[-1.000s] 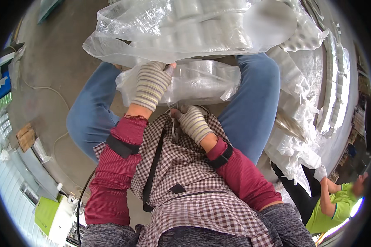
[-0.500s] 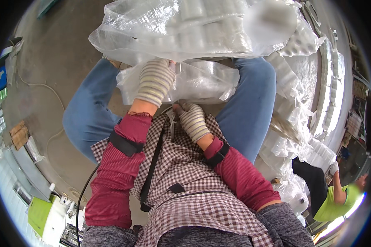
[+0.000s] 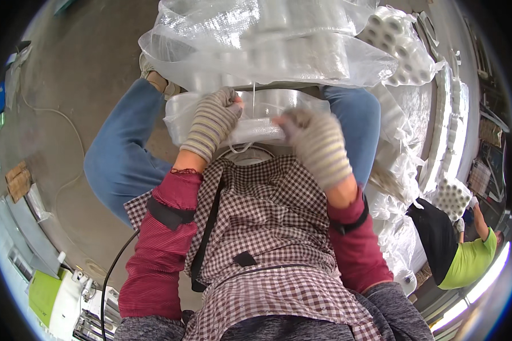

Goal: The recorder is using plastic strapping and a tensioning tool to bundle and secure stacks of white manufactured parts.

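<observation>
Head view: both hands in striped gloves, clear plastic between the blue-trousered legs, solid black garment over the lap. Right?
Not quite: the garment over the lap isn't solid black; the head view shows it in a brown-and-white check. The rest stands: left hand and right hand in striped gloves, clear plastic between the blue-trousered legs.

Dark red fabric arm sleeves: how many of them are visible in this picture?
2: one dark red fabric sleeve below the striped-gloved left hand; another sleeve below the blurred, striped-gloved right hand. No others appear hidden.
</observation>
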`<state>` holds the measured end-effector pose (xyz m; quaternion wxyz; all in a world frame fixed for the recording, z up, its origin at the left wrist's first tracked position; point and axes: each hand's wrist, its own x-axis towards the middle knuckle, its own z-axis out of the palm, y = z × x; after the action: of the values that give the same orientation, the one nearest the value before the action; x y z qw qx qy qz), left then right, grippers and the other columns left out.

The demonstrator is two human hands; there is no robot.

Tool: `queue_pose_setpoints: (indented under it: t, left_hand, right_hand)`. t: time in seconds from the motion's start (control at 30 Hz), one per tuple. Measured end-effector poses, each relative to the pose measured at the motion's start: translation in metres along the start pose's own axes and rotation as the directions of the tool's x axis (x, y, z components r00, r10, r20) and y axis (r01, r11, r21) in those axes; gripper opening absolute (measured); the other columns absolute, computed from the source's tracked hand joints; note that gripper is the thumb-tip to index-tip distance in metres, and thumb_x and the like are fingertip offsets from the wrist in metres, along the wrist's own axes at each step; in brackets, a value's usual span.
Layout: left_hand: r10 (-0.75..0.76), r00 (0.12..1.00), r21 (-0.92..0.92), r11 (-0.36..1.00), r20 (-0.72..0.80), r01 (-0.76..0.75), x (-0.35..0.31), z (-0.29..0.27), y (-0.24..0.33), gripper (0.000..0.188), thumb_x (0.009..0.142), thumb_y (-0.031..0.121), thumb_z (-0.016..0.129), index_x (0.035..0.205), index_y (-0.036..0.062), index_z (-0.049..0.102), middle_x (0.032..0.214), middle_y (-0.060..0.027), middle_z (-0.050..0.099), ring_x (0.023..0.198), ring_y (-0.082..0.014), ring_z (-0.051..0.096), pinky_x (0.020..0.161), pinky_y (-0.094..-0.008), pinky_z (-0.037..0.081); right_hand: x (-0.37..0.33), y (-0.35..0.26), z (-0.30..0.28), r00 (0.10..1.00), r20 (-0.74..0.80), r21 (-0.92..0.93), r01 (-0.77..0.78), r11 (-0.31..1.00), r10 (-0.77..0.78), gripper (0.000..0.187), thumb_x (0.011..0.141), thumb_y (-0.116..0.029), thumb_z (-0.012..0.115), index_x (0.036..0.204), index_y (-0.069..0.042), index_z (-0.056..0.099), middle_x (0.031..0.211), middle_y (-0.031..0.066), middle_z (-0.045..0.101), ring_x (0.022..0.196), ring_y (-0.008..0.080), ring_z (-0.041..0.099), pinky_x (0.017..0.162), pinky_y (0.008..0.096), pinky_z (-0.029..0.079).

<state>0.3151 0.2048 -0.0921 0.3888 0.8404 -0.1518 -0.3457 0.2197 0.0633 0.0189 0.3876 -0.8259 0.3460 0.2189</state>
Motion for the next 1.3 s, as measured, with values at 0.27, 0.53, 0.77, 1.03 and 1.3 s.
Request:
queue_pose_setpoints:
  t: [0.27, 0.53, 0.77, 1.03, 1.3]
  left_hand:
    - [-0.169, 0.984, -0.363, 0.915, 0.047, 0.175, -0.032, 0.007, -0.006, 0.010, 0.078, 0.010, 0.061, 0.085, 0.0011, 0.062, 0.068, -0.0012, 0.058, 0.060, -0.0073, 0.048, 0.055, -0.0238, 0.042]
    - [-0.120, 0.992, -0.398, 0.909, 0.035, 0.124, -0.022, 0.001, -0.007, 0.008, 0.080, 0.009, 0.062, 0.083, 0.0017, 0.061, 0.065, 0.0015, 0.054, 0.059, -0.0056, 0.045, 0.052, -0.0216, 0.038]
    - [-0.170, 0.979, -0.411, 0.889, 0.110, 0.201, -0.027, -0.001, -0.012, 0.022, 0.081, 0.015, 0.062, 0.097, 0.0002, 0.061, 0.082, -0.0088, 0.064, 0.076, -0.0116, 0.057, 0.070, -0.0257, 0.046]
    - [0.343, 0.806, 0.626, 0.510, 0.481, -0.590, -0.014, -0.077, 0.005, 0.046, 0.064, 0.022, 0.071, 0.107, 0.0105, 0.058, 0.103, -0.0089, 0.057, 0.102, -0.0264, 0.053, 0.090, -0.0411, 0.041]
    - [0.423, 0.722, 0.670, 0.295, 0.547, -0.681, -0.031, -0.084, 0.005, 0.028, 0.070, 0.022, 0.066, 0.094, 0.0101, 0.059, 0.107, -0.0065, 0.056, 0.112, -0.0233, 0.048, 0.100, -0.0477, 0.032]
  right_hand:
    - [0.067, 0.007, 0.049, 0.939, 0.011, 0.027, 0.342, 0.939, -0.343, 0.022, 0.082, -0.023, 0.062, 0.094, -0.004, 0.064, 0.086, 0.0111, 0.065, 0.076, 0.0226, 0.060, 0.069, 0.0290, 0.048]
    - [0.083, -0.023, 0.008, 0.776, -0.332, 0.325, 0.628, 0.707, -0.537, 0.012, 0.080, -0.009, 0.062, 0.089, -0.002, 0.064, 0.084, 0.0070, 0.064, 0.065, 0.0161, 0.055, 0.063, 0.0264, 0.046]
    - [0.083, 0.029, 0.056, 0.640, -0.068, -0.098, 0.759, 0.643, -0.765, 0.017, 0.081, -0.018, 0.057, 0.091, -0.006, 0.065, 0.089, 0.0087, 0.061, 0.089, 0.0274, 0.057, 0.082, 0.0363, 0.045]
    - [0.055, -0.005, 0.053, 0.933, -0.212, 0.824, 0.331, 0.461, -0.291, 0.018, 0.089, -0.018, 0.055, 0.089, -0.001, 0.062, 0.061, -0.0009, 0.052, 0.062, 0.0077, 0.050, 0.060, 0.0235, 0.042]
    - [-0.025, 0.002, 0.029, 0.824, -0.470, 0.696, 0.566, 0.442, -0.315, 0.017, 0.088, -0.014, 0.058, 0.097, 0.000, 0.059, 0.069, 0.0026, 0.056, 0.056, 0.0075, 0.048, 0.050, 0.0208, 0.040]
